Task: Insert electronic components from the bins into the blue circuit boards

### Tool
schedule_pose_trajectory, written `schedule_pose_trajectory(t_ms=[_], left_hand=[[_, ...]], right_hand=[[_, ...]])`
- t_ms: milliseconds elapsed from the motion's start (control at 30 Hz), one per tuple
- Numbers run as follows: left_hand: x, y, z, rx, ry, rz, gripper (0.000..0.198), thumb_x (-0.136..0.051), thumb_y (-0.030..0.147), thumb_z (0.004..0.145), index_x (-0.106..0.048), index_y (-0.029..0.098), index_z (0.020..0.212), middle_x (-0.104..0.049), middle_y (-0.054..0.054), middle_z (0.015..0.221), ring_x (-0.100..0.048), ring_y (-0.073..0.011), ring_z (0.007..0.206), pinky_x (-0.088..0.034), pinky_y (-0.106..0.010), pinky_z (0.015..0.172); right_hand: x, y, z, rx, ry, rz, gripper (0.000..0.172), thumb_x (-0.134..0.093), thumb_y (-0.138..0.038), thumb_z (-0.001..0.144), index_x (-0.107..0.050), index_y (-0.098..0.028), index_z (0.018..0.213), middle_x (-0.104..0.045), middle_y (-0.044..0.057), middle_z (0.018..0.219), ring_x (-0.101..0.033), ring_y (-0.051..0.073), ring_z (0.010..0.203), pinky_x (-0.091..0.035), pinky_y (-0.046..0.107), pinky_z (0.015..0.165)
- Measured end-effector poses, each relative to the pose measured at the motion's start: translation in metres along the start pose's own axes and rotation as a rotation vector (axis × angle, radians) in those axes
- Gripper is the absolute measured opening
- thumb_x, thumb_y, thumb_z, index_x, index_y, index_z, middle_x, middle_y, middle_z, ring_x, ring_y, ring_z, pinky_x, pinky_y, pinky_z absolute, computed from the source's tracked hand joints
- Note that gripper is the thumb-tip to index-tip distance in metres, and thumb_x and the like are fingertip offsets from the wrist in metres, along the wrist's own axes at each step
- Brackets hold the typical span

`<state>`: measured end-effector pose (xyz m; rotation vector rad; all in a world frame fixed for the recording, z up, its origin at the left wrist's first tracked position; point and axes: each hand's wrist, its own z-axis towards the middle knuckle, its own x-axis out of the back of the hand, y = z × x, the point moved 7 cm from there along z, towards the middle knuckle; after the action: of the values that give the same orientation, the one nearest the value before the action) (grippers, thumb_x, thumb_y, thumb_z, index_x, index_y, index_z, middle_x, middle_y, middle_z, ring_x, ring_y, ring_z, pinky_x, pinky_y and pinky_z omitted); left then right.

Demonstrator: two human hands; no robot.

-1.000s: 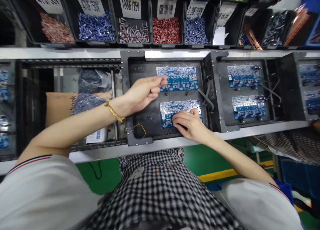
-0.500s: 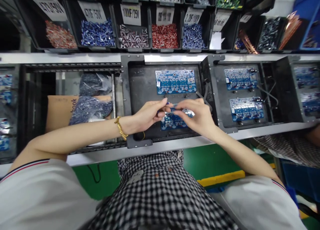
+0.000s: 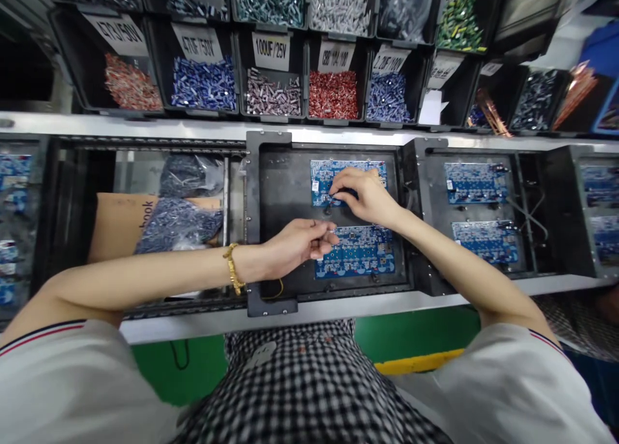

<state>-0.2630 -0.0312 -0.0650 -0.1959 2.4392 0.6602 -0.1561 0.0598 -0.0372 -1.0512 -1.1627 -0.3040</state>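
Observation:
Two blue circuit boards lie one above the other in a black tray (image 3: 285,205). Over the left part of the upper board (image 3: 322,170), the thumb and fingers of my right hand (image 3: 360,193) are pinched together; whatever is between the fingertips is too small to name. My left hand (image 3: 302,247) hovers at the left edge of the lower board (image 3: 358,263), its fingers curled toward the thumb. What my left fingers hold, if anything, cannot be made out.
Black bins of small parts line the back, among them red (image 3: 333,95) and blue ones (image 3: 204,83). On the right stands another tray with two boards (image 3: 476,183). Plastic bags (image 3: 181,225) and cardboard (image 3: 116,225) lie at the left.
My right hand has moved from the lower board up to the upper board. My left hand has stayed near the lower board, and the two hands are now farther apart. The view has shifted slightly.

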Motion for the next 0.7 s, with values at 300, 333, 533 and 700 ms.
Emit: schedule_pose_trajectory(t_ms=[300, 333, 533, 700], left_hand=[[0.007, 0.012, 0.013, -0.05, 0.08, -0.004, 0.016, -0.053, 0.009, 0.088, -0.067, 0.006, 0.082, -0.052, -0.001, 0.066, -0.032, 0.0002, 0.044, -0.017, -0.015, 0.042], [0.008, 0.012, 0.014, -0.052, 0.094, -0.023, 0.016, -0.052, 0.007, 0.088, -0.067, 0.006, 0.083, -0.054, -0.002, 0.07, -0.033, 0.0003, 0.044, -0.018, -0.015, 0.042], [0.011, 0.011, 0.02, -0.025, 0.134, -0.089, 0.025, -0.049, 0.018, 0.093, -0.064, 0.005, 0.078, -0.048, 0.0, 0.065, -0.031, -0.0001, 0.043, -0.017, -0.014, 0.041], [0.003, 0.011, 0.024, -0.036, 0.116, -0.142, 0.028, -0.049, 0.023, 0.094, -0.06, 0.007, 0.073, -0.047, 0.0, 0.063, -0.03, -0.0004, 0.043, -0.017, -0.014, 0.04]], right_hand=[[-0.004, -0.004, 0.0, 0.07, -0.081, -0.117, 0.02, -0.043, -0.015, 0.089, -0.062, -0.02, 0.089, -0.067, 0.002, 0.098, -0.059, 0.018, 0.093, -0.02, 0.035, 0.077], [-0.004, -0.004, 0.0, 0.074, -0.083, -0.134, 0.022, -0.042, -0.015, 0.09, -0.063, -0.02, 0.089, -0.067, 0.002, 0.099, -0.06, 0.019, 0.093, -0.02, 0.035, 0.077], [-0.002, -0.004, -0.001, 0.015, -0.057, -0.142, 0.018, -0.047, -0.021, 0.089, -0.065, -0.02, 0.086, -0.07, 0.002, 0.095, -0.062, 0.021, 0.089, -0.022, 0.038, 0.082], [0.018, -0.018, -0.011, -0.098, -0.018, 0.069, 0.012, -0.058, -0.029, 0.084, -0.066, -0.02, 0.083, -0.072, 0.002, 0.086, -0.064, 0.02, 0.082, -0.031, 0.036, 0.08]])
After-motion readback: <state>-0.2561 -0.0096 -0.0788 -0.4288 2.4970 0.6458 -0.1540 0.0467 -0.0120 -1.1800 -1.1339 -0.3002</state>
